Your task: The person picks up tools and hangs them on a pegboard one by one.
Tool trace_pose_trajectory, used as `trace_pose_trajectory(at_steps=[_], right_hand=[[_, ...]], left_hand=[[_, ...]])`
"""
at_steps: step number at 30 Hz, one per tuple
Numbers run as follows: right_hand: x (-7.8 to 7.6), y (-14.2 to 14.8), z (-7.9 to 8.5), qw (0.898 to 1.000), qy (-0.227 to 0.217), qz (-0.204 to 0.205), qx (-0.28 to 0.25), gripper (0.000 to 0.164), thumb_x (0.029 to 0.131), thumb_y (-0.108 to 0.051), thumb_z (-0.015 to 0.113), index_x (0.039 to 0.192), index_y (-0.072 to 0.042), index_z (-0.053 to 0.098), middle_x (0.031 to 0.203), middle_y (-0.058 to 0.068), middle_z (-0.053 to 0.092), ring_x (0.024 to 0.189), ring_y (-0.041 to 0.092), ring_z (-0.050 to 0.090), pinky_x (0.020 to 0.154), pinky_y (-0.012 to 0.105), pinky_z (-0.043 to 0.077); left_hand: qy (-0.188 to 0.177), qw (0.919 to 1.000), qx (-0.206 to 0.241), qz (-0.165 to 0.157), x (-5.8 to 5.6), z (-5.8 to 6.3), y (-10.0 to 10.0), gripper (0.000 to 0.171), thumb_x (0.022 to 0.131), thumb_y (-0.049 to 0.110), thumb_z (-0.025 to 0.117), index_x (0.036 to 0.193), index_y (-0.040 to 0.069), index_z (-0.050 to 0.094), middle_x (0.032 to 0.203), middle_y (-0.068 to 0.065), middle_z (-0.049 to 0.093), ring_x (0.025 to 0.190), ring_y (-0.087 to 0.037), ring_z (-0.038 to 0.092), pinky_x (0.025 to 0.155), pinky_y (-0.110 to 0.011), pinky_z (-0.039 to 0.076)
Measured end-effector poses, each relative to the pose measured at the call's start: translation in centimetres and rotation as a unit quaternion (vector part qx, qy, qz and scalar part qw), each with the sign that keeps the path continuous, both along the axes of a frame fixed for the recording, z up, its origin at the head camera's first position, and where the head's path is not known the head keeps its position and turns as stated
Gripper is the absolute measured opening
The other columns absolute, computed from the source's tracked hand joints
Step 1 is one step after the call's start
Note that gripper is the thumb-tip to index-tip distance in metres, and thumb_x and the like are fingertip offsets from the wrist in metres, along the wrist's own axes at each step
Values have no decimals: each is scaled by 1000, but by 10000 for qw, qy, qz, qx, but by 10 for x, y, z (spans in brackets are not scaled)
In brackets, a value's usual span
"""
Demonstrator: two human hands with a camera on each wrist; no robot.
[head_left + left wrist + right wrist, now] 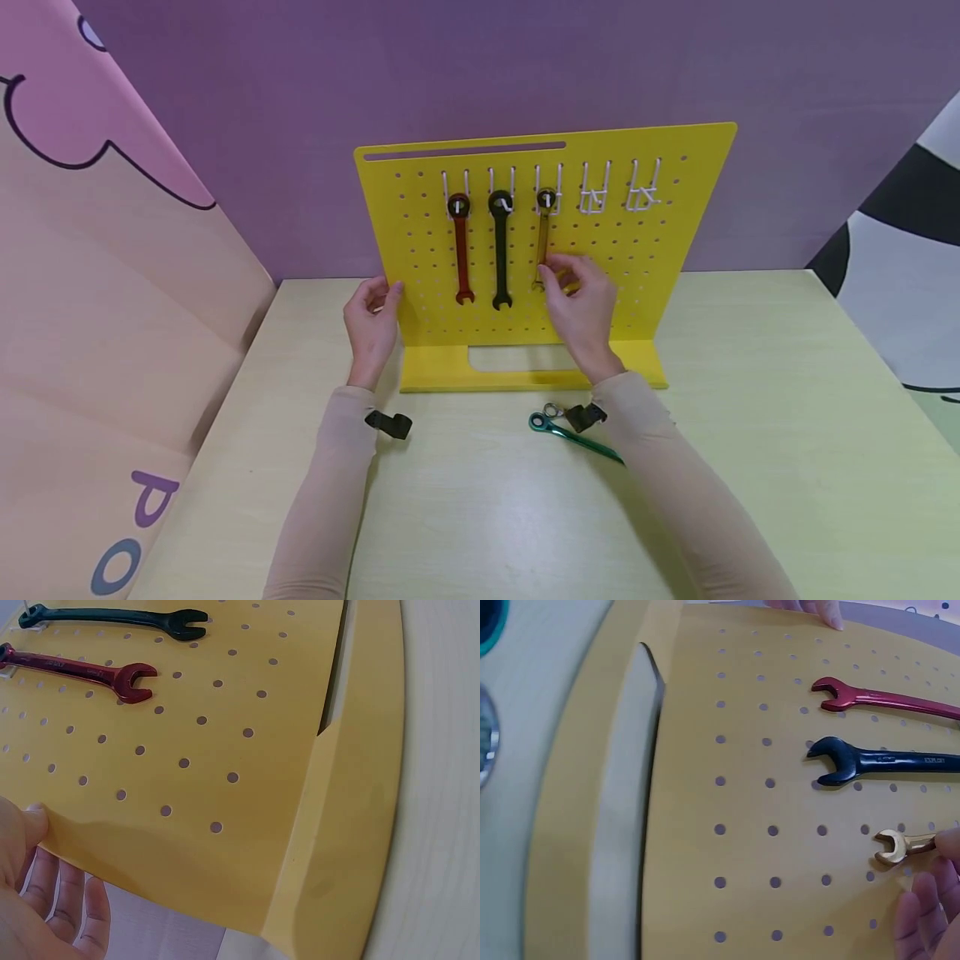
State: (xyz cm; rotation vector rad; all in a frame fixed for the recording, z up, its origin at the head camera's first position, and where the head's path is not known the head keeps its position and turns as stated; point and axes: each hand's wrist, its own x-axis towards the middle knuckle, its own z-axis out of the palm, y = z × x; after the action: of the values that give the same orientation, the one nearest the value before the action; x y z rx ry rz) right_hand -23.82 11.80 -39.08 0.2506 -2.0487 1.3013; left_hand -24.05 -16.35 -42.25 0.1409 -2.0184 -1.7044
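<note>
A yellow pegboard (420,275) stands upright on its base. My left hand (372,325) pinches its left edge, thumb on the front face and fingers behind. My right hand (583,308) pinches a small gold combination wrench (543,237) low on its shaft, near the open end. The ring end of that wrench hangs on a white hook of the board. To its left hang a red wrench (461,258) and a larger black wrench (501,258), ring ends up. In the right wrist view, the gold wrench's open jaw (889,847) lies close against the board, beyond the fingertips.
Two more white hooks (595,198) sit on the board's right side, with nothing hung on them. On the table (465,500) before the base lie a green ratchet wrench (577,437) and a silver wrench (552,410), both partly covered by the right arm. A purple wall panel (300,150) rises behind.
</note>
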Motion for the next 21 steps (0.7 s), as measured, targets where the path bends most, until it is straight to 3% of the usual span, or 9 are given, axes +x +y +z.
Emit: trace_pose_trajectory(at_steps=[21], right_hand=[[8, 8, -22, 9985, -473, -51, 254, 17, 101, -19, 75, 106, -4, 81, 103, 13, 79, 78, 26, 68, 62, 12, 43]], left_hand=[[14, 10000, 38, -63, -1, -3, -2, 29, 103, 20, 74, 122, -1, 72, 109, -13, 69, 95, -13, 61, 84, -19, 51]])
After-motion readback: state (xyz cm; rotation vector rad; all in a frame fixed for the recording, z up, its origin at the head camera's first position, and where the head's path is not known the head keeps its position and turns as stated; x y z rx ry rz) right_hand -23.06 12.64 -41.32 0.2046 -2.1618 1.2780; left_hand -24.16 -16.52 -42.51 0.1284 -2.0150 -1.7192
